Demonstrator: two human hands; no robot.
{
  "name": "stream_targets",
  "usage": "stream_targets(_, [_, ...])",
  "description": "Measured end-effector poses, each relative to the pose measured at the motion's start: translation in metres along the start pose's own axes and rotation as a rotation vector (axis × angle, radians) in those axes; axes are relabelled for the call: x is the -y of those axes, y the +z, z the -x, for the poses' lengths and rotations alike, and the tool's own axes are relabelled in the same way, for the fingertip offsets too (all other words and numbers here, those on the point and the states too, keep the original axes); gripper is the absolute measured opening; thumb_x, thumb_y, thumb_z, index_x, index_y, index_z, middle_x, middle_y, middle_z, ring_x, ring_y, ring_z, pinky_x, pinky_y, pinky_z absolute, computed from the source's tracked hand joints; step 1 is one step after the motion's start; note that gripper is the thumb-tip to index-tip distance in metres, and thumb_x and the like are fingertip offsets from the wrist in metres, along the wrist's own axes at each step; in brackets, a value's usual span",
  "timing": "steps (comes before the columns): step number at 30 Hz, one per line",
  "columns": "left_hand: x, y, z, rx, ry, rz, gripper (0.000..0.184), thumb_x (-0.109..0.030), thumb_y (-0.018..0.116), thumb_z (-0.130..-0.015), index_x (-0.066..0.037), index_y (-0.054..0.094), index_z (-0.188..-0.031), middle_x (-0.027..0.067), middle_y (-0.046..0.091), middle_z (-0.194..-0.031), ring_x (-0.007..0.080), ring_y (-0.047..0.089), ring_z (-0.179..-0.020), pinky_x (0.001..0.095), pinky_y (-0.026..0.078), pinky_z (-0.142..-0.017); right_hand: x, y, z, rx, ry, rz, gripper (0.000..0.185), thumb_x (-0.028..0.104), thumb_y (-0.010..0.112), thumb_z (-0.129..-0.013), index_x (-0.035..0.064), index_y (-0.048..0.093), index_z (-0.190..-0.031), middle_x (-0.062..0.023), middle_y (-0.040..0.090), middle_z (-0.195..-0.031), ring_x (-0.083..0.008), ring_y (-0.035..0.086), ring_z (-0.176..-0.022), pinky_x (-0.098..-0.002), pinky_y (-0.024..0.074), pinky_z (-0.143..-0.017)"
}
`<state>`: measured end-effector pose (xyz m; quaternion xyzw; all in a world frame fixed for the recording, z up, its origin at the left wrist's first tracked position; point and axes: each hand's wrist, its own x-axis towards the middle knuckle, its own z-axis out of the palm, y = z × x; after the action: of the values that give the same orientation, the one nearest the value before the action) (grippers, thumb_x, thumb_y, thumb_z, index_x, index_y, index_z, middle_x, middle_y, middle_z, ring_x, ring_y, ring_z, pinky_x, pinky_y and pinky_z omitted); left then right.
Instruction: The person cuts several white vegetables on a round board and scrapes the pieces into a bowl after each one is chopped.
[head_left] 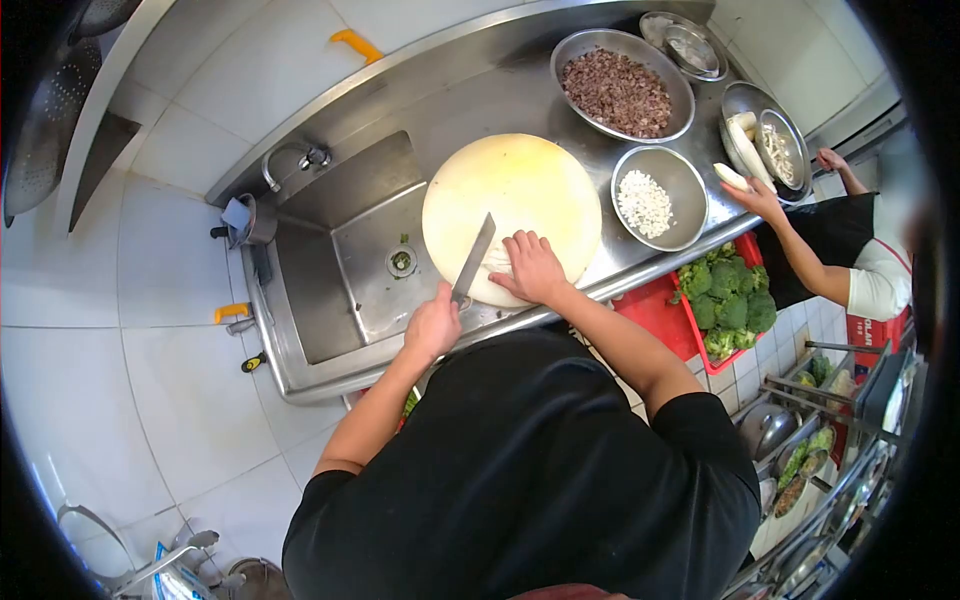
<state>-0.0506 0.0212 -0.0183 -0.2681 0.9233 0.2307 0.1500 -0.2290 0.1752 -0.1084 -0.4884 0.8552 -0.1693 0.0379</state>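
Note:
A round, pale yellow cutting board [520, 180] lies across the sink's right edge. My left hand [433, 325] is closed around the handle of a kitchen knife [474, 258], whose broad blade points up and away over the board. To its right, my right hand [535, 268] rests on the board with its fingers stretched out and apart. Pale, thin pieces of food [497, 260] lie between the thumb side of that hand and the blade; their kind is hard to make out, and part is hidden beneath the hand.
Right of the board stand a steel bowl of white diced pieces [645, 205] and a larger bowl of brown chopped food [617, 93]. A co-worker's hand [760, 198] holds a long white piece near another bowl [740, 100]. Broccoli [728, 300] fills a red crate below; the sink [380, 240] is at left.

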Motion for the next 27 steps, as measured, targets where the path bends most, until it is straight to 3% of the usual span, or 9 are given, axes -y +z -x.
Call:
stream_targets(7, [0.001,0.000,-0.006,-0.011,0.003,0.024,0.026,-0.019,0.054,-0.101,-0.002,0.050,-0.121,0.0326,0.071,-0.089,0.0524,0.069,-0.086,0.0624,0.054,-0.082,0.010,-0.012,0.007,-0.096,-0.009,0.003,0.063,0.056,0.062,-0.096,0.0002,0.061,-0.124,-0.0152,0.058,-0.115,-0.0322,0.054,-0.108,-0.0447,0.0446,-0.093])
stream_targets(13, [-0.003,-0.002,-0.007,-0.001,0.015,0.021,0.025,-0.018,0.053,-0.101,-0.002,0.050,-0.120,0.0323,0.071,-0.089,0.0524,0.069,-0.087,0.0620,0.054,-0.081,-0.002,-0.001,0.002,-0.052,0.026,-0.092,0.056,0.050,0.060,-0.099,0.0020,0.062,-0.127,-0.0144,0.058,-0.116,-0.0322,0.055,-0.108,-0.0463,0.0451,-0.094])
stream_targets(16, [-0.006,-0.006,-0.007,0.004,0.018,0.024,0.024,-0.017,0.053,-0.101,-0.002,0.050,-0.119,0.0322,0.071,-0.089,0.0520,0.069,-0.087,0.0617,0.054,-0.081,-0.002,-0.001,0.002,0.009,0.066,-0.120,0.059,0.047,0.059,-0.100,0.0000,0.059,-0.135,-0.0154,0.059,-0.122,-0.0325,0.055,-0.111,-0.0470,0.0451,-0.096])
stream_targets(19, [-0.012,-0.010,-0.002,-0.005,0.039,-0.012,0.024,-0.018,0.051,-0.101,-0.002,0.052,-0.119,0.0322,0.071,-0.091,0.0515,0.070,-0.088,0.0614,0.054,-0.081,0.003,0.000,0.008,-0.156,0.017,-0.049,0.065,0.047,0.057,-0.101,-0.0026,0.053,-0.143,-0.0173,0.058,-0.133,-0.0329,0.054,-0.117,-0.0459,0.0440,-0.099])
stream_targets(22, [-0.013,0.000,-0.003,0.021,0.018,-0.017,0.024,-0.020,0.050,-0.102,-0.003,0.053,-0.118,0.0321,0.071,-0.092,0.0512,0.070,-0.090,0.0613,0.054,-0.081,0.007,0.004,0.011,-0.083,0.023,0.069,0.073,0.049,0.055,-0.102,-0.0061,0.046,-0.149,-0.0194,0.054,-0.142,-0.0329,0.051,-0.125,-0.0451,0.0416,-0.103])
stream_targets(27, [-0.012,-0.004,-0.002,0.031,0.014,-0.032,0.024,-0.021,0.049,-0.103,-0.004,0.053,-0.118,0.0318,0.071,-0.093,0.0514,0.070,-0.091,0.0610,0.053,-0.082,0.012,-0.002,0.013,-0.057,0.047,0.054,0.078,0.052,0.053,-0.101,-0.0092,0.044,-0.149,-0.0221,0.052,-0.143,-0.0334,0.048,-0.129,-0.0449,0.0394,-0.105])
